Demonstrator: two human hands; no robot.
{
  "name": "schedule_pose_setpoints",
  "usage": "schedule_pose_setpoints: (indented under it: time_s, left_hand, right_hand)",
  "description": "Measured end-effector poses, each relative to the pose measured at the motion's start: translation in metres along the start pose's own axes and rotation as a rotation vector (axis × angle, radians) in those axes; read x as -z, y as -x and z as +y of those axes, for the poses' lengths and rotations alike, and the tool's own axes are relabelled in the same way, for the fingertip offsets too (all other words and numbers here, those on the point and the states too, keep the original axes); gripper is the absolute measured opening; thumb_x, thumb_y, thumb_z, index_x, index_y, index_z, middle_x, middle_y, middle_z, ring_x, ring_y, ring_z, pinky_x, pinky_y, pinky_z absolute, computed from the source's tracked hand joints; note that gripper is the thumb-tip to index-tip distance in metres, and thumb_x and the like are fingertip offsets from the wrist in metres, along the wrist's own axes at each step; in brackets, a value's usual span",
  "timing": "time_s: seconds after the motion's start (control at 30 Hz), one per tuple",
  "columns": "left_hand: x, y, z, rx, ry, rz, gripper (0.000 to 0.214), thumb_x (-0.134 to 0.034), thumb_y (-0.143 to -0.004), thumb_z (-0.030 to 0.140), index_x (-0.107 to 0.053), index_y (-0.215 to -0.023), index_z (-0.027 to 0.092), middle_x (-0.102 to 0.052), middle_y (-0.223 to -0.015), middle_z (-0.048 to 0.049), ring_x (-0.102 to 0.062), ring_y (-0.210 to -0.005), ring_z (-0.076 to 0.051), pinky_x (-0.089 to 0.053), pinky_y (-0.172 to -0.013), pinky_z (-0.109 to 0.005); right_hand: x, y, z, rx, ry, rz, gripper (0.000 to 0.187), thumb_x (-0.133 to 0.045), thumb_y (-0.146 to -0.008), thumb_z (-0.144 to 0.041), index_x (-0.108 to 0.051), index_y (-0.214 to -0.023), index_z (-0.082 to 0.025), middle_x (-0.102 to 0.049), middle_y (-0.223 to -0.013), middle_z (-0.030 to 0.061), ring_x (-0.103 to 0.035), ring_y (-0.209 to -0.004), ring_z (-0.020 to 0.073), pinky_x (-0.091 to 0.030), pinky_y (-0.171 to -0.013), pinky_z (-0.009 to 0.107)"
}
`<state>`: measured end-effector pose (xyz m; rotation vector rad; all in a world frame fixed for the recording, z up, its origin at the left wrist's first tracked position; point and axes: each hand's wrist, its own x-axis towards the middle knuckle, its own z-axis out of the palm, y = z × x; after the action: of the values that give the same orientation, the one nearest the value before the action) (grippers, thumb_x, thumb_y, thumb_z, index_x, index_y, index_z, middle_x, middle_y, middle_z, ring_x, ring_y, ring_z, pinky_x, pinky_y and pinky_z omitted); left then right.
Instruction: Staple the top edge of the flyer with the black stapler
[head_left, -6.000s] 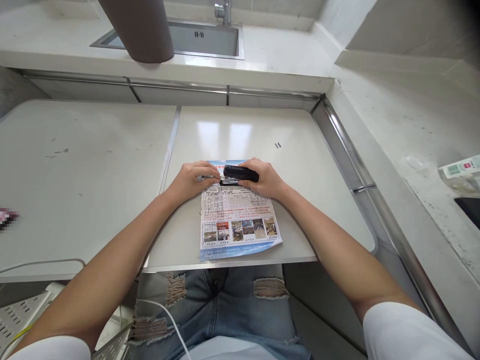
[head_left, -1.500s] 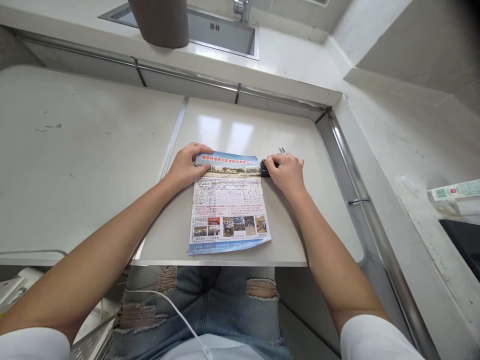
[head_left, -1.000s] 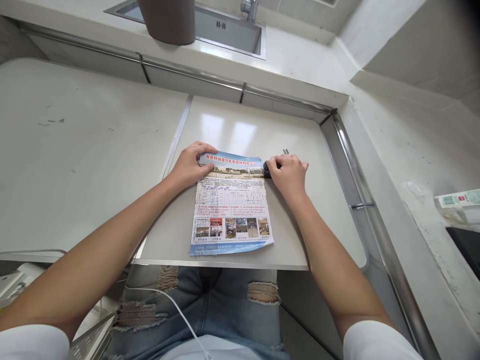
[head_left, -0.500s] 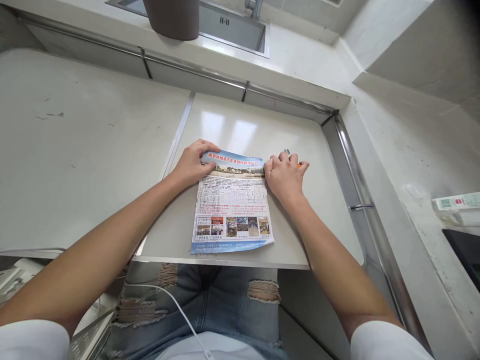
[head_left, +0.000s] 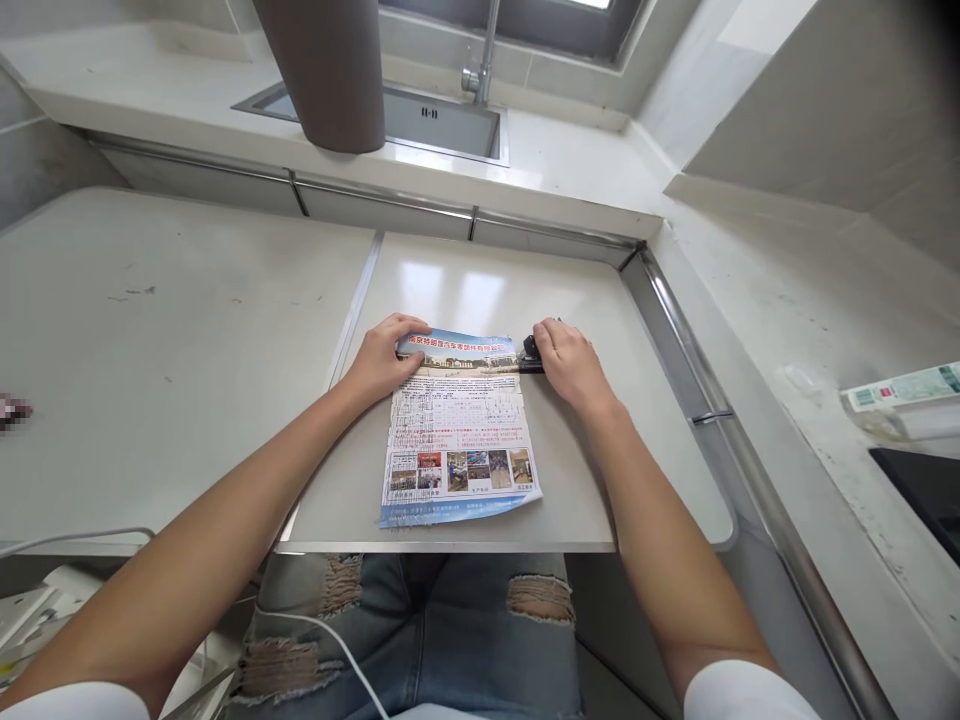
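Observation:
A stack of printed flyers (head_left: 459, 435) with a blue top band lies on the white table (head_left: 480, 290) in front of me. My left hand (head_left: 382, 358) presses on the stack's top left corner, fingers curled over its edge. At the top right corner my right hand (head_left: 568, 362) is wrapped round a black stapler (head_left: 529, 355), of which only the left end shows.
A steel sink (head_left: 420, 110) with a tap (head_left: 480, 60) lies in the counter beyond the table. A dark brown cylinder (head_left: 330, 70) hangs over the sink's left side. A metal rail (head_left: 697, 380) runs along the table's right edge. White packets (head_left: 900, 395) rest on the right counter.
Six seconds ago the stapler sat at the stack's top middle under both hands. It now sits at the top right corner under my right hand. The camera has tilted up.

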<state>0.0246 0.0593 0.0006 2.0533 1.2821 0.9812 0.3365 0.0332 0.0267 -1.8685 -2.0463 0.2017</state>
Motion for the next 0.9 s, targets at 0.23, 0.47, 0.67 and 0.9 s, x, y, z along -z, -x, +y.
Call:
schedule_pose_setpoints:
  time_s: [0.23, 0.47, 0.67, 0.9]
  left_hand:
    - [-0.003, -0.001, -0.006, -0.082, -0.044, -0.019, 0.034, -0.065, -0.080, 0.015, -0.076, -0.112, 0.021, -0.072, -0.126, -0.0070, -0.069, -0.111, -0.027, -0.056, -0.099, -0.042]
    - [-0.003, -0.003, -0.012, -0.006, -0.075, -0.033, 0.034, -0.071, -0.078, 0.022, -0.079, -0.112, 0.025, -0.060, -0.135, -0.0099, -0.059, -0.129, -0.032, -0.053, -0.104, -0.046]
    - [-0.001, -0.004, -0.011, 0.080, 0.086, 0.164, 0.019, -0.069, -0.091, 0.040, -0.073, -0.099, 0.023, -0.061, -0.118, -0.0089, -0.061, -0.117, -0.026, -0.054, -0.095, -0.039]
    - [0.010, -0.008, -0.024, 0.154, 0.202, 0.416, 0.053, -0.058, -0.101, 0.050, -0.036, -0.062, 0.022, -0.036, -0.066, 0.0012, -0.039, -0.068, -0.017, -0.037, -0.068, -0.032]
  right_hand:
    - [0.021, 0.002, 0.042, 0.268, -0.115, -0.171, 0.031, -0.068, -0.093, -0.040, -0.065, -0.120, -0.025, -0.072, -0.120, 0.0079, -0.063, -0.109, 0.0284, -0.047, -0.090, 0.038]
    - [0.017, 0.000, 0.047, -0.107, 0.100, -0.011, 0.014, -0.072, -0.088, -0.033, -0.067, -0.095, -0.022, -0.074, -0.096, 0.0094, -0.065, -0.088, 0.0283, -0.041, -0.070, 0.034]
    - [0.014, 0.008, 0.005, -0.133, 0.112, 0.349, 0.013, -0.064, -0.093, -0.028, -0.066, -0.102, -0.018, -0.072, -0.106, 0.0185, -0.061, -0.104, 0.0349, -0.046, -0.077, 0.039]
    - [-0.014, 0.057, -0.097, 0.077, -0.163, 0.021, 0.010, -0.068, -0.092, -0.030, -0.063, -0.095, -0.022, -0.071, -0.094, 0.0073, -0.063, -0.086, 0.0234, -0.044, -0.074, 0.033]
